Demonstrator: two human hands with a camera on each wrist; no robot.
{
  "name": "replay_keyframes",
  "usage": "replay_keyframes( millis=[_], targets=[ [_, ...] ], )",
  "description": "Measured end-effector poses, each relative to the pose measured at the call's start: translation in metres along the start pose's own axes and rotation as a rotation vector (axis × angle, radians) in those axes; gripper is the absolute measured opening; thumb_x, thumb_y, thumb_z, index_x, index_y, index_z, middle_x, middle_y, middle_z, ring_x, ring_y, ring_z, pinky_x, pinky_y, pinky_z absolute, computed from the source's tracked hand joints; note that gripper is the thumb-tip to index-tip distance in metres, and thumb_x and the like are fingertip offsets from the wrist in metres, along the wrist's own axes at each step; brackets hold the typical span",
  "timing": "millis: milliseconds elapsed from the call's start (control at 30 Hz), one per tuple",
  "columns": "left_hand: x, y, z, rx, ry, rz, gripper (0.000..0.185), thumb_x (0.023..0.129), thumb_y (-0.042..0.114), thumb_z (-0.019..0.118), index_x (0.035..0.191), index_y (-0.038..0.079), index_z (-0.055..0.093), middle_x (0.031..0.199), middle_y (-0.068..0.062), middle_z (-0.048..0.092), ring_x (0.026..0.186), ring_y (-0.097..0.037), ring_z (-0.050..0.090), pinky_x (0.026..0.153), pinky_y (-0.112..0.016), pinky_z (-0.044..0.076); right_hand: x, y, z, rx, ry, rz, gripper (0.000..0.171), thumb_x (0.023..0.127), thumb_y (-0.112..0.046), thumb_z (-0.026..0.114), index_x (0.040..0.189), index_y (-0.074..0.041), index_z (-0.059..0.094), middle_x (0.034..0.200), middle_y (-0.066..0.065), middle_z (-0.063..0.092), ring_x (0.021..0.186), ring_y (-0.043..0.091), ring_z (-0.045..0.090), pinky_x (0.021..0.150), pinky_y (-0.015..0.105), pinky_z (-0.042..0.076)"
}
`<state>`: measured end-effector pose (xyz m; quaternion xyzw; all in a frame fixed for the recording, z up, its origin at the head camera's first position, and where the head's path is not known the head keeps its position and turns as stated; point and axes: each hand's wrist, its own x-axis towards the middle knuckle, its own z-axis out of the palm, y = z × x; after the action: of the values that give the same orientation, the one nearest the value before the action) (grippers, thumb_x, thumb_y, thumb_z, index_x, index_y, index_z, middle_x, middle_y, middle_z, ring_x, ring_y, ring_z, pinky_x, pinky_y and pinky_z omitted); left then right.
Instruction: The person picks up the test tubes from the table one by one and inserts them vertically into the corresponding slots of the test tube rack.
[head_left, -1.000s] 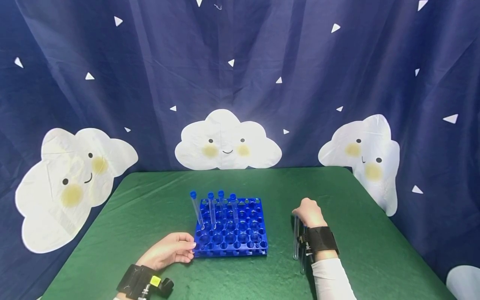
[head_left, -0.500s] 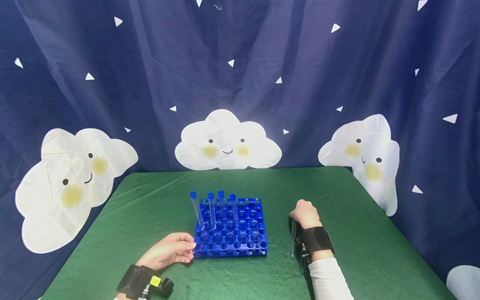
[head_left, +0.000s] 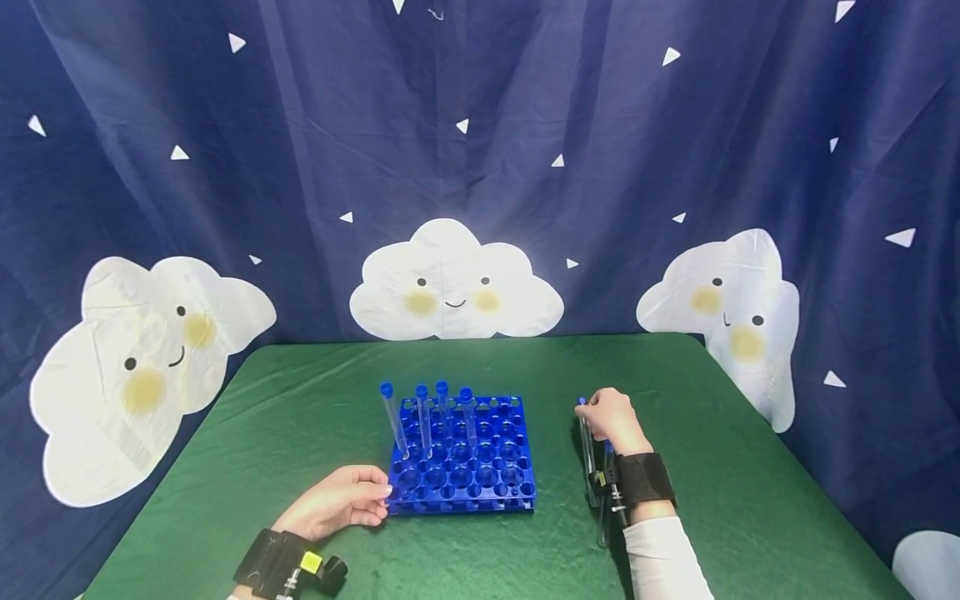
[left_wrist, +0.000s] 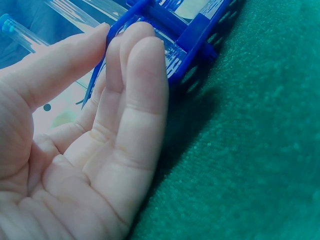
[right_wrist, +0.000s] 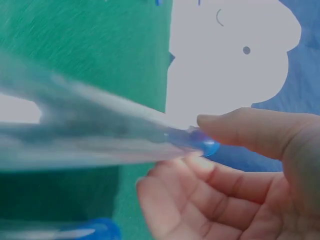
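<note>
Head view, lower right: right hand [head_left: 611,419] pinches clear plastic tube [head_left: 587,454], blue cap up; left hand [head_left: 337,500] rests flat-fingered against rack [head_left: 465,467].

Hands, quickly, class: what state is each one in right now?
Left hand: open, straight fingers resting against the blue rack.
Right hand: pinching a clear test tube near its blue cap.

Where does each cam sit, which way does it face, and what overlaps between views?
Head: worn on the head, faces forward and down at the green table, blue rack and cloud curtain; shows both forearms, left hand, right hand.
Left wrist: looks along the palm to the rack's corner; shows the left hand's fingers against the rack.
Right wrist: looks past the palm at a blurred blue-capped tube pinched near its cap; shows the right hand's fingers.
Shared: head and left wrist both show the rack; head and right wrist both show the tube.
</note>
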<state>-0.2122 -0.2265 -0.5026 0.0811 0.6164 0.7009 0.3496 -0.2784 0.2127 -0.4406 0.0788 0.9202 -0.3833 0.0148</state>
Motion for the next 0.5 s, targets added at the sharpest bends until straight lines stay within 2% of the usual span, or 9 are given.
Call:
replay_keyframes(
  millis=[100,200,500],
  targets=[
    [0.0,0.0,0.0,0.006,0.005,0.001,0.008,0.096,0.01,0.057,0.093,0.016,0.06,0.083,0.005,0.069,0.074,-0.007,0.068,0.073,-0.025,0.059,0.0,-0.004,-0.003,0.067,0.009,-0.02,0.02,0.091,-0.015,0.062,0.077,-0.002,0.058,0.063,0.007,0.06,0.058,0.015,0.062,0.059,0.029,0.059],
    [0.0,0.0,0.0,0.008,0.007,-0.001,0.007,0.096,0.01,0.057,0.093,0.016,0.06,0.083,0.005,0.069,0.074,-0.007,0.068,0.073,-0.025,0.059,0.0,-0.006,-0.006,0.115,0.034,-0.049,0.019,0.093,-0.017,0.061,0.088,0.001,0.06,0.071,0.012,0.064,0.06,0.015,0.064,0.058,0.027,0.058],
    [0.0,0.0,0.0,0.003,0.001,-0.005,0.008,0.096,0.01,0.057,0.093,0.016,0.06,0.082,0.005,0.069,0.074,-0.007,0.068,0.073,-0.025,0.059,-0.004,-0.014,-0.015,0.149,0.195,-0.15,0.02,0.094,-0.016,0.062,0.096,0.004,0.059,0.081,0.015,0.066,0.065,0.021,0.07,0.056,0.023,0.057]
  ],
)
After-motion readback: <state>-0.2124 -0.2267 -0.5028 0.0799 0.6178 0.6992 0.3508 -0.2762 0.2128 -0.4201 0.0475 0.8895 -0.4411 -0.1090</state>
